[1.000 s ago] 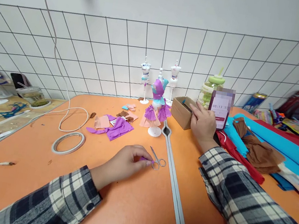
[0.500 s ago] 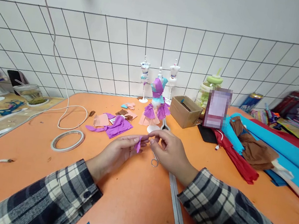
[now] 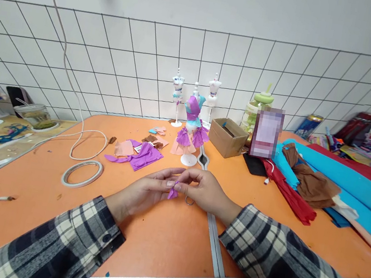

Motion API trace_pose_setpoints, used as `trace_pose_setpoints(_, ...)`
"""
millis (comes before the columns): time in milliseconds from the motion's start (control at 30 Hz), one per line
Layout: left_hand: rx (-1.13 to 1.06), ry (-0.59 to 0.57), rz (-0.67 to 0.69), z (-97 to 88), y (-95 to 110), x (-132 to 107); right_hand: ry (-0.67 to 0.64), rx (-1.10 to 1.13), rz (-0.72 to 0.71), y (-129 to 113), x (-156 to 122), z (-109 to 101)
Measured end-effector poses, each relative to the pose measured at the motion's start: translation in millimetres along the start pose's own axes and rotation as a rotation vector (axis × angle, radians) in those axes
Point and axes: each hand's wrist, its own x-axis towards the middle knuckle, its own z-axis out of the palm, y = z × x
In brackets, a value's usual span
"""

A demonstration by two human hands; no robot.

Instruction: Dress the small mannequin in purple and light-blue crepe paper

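Note:
Both hands meet over the orange table [image 3: 159, 244]. My left hand [image 3: 148, 190] pinches a small gathered piece of purple crepe paper [image 3: 173, 194] between thumb and fingers. My right hand [image 3: 207, 191] has its thumb and fingertips closed on the same piece from the other side. Beyond them stands a miniature dress form [image 3: 193, 116] in a purple, blue and peach paper dress, on a round white base [image 3: 188, 159]. A metal finger ring of a tool [image 3: 189, 200] peeks out under my right hand, its remainder hidden.
Purple paper scraps [image 3: 146, 157] and a tape roll [image 3: 82, 173] lie left, near a white cable [image 3: 105, 144]. Two more dress forms [image 3: 177, 90] stand behind. A cardboard box [image 3: 227, 139], a propped phone [image 3: 266, 133] and coloured paper rolls [image 3: 349, 187] occupy the right.
My right hand has come down and inward, its fingertips now on the purple paper beside my left thumb. The view has shifted slightly.

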Motion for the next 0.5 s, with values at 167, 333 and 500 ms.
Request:
trace_pose_setpoints(167,-0.016,0.051,-0.009,-3.9,5,-1,-0.014,0.010,0.050,10,2,-3)
trace_pose_setpoints(333,0.491,0.195,0.011,-2.4,6,3,0.073,-0.085,0.123,12,3,-6)
trace_pose_setpoints(500,0.548,0.215,0.054,-6.3,4,4,-0.007,-0.010,0.188,5,1,-8)
